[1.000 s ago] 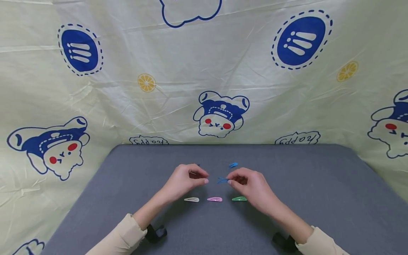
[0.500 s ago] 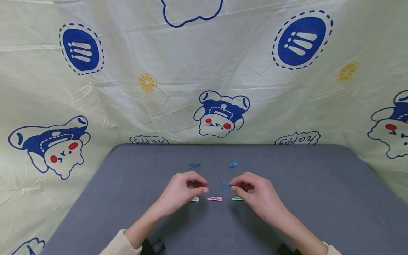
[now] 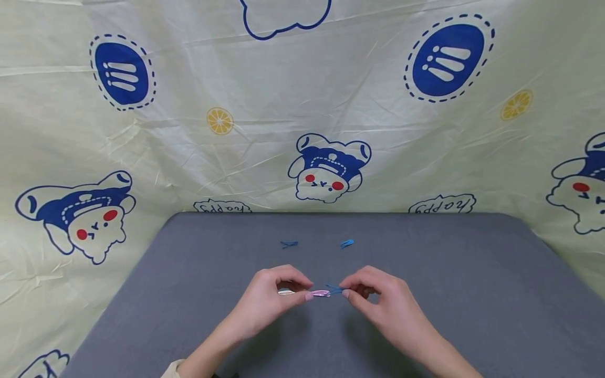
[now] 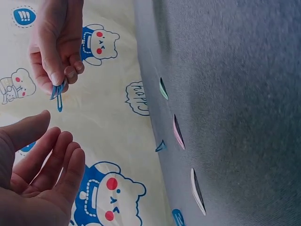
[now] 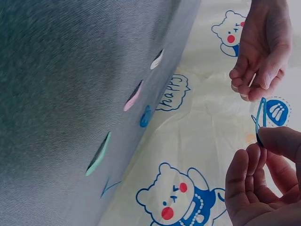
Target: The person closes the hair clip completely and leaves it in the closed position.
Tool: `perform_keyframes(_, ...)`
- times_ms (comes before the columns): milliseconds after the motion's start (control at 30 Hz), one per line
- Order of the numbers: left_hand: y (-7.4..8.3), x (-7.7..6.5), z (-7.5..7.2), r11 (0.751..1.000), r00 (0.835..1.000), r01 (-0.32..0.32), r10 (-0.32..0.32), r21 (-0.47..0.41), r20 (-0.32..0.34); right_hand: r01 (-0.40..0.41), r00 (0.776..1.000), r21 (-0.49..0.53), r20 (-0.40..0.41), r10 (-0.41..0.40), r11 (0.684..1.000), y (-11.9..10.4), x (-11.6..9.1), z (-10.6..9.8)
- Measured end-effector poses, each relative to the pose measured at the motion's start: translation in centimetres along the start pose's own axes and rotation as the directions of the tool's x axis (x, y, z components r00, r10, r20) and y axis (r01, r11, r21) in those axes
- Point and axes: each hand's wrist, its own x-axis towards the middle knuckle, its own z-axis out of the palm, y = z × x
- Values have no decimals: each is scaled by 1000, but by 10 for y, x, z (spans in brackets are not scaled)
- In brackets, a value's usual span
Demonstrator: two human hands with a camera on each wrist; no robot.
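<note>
My right hand pinches a blue snap hair clip by one end between thumb and forefinger. The clip's prongs are spread apart and point toward my left hand. That left hand is held just across from the clip, thumb and fingers apart, with nothing between them in the left wrist view. Below the hands, a pink hair clip and a white hair clip lie on the table. A green hair clip is in line with them, hidden by my right hand in the head view.
Two more blue hair clips lie farther back on the grey table: a darker, spread one to the left and a brighter one to the right. A printed cloth hangs behind the table's far edge.
Both hands have moved nearer to me, the right one carrying the blue hair clip. The darker blue clip at the back has come into full view, while the green one has become covered.
</note>
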Motion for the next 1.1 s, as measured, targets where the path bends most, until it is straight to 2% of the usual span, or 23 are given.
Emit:
perform_keyframes(133,3,-5,2,1000,1000,-12,12,0,-20,5,1000,5,-11,-4,1000,-7,-4,0)
perform_keyframes(367,8,-12,5,996,997,-75,77,44,-33,-16,1000,13,-26,17,1000,-16,-10,0)
perform_keyframes(800,13,-16,3,997,997,-72,73,32,-36,22,997,15,-76,-20,1000,-21,-14,3)
perform_keyframes(1100,13,-16,9,993,993,-111,112,34,-39,126,986,17,-114,-124,992,-19,-16,9)
